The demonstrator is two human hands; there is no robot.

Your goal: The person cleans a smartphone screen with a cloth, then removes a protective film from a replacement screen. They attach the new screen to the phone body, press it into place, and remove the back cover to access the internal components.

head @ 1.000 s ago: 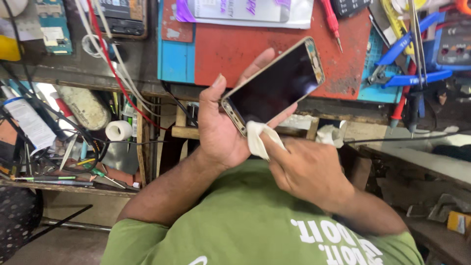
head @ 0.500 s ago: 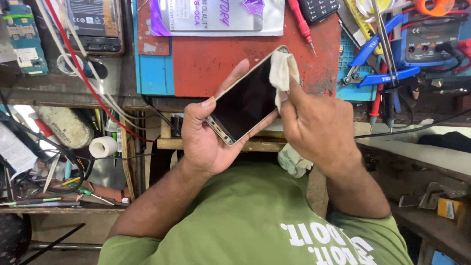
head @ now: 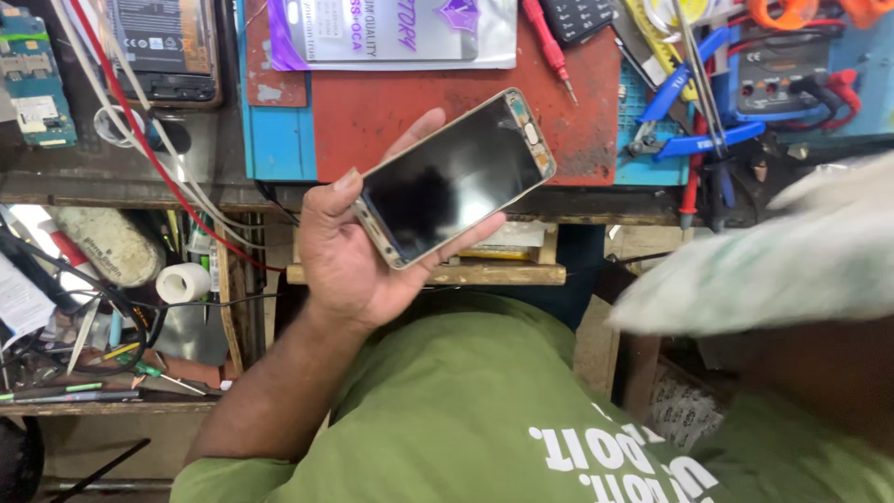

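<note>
Grip, left hand (head: 358, 256): fingers closed round the edges of a gold-rimmed smartphone (head: 453, 177), dark screen up, tilted, held above the red mat (head: 372, 112) on the tabletop. Right hand: withdrawn from the screen since half a second ago; its hold cannot be told. White cloth (head: 773, 261): now a near blur at right, off the glass. Screen stands uncovered, wiping paused. Blue pliers (head: 684, 112) lie far right.

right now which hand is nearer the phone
Left. The left hand holds the phone, fingers wrapped round its edges. The right hand is off to the right, apart from the phone, hidden behind a blurred white cloth.
</note>
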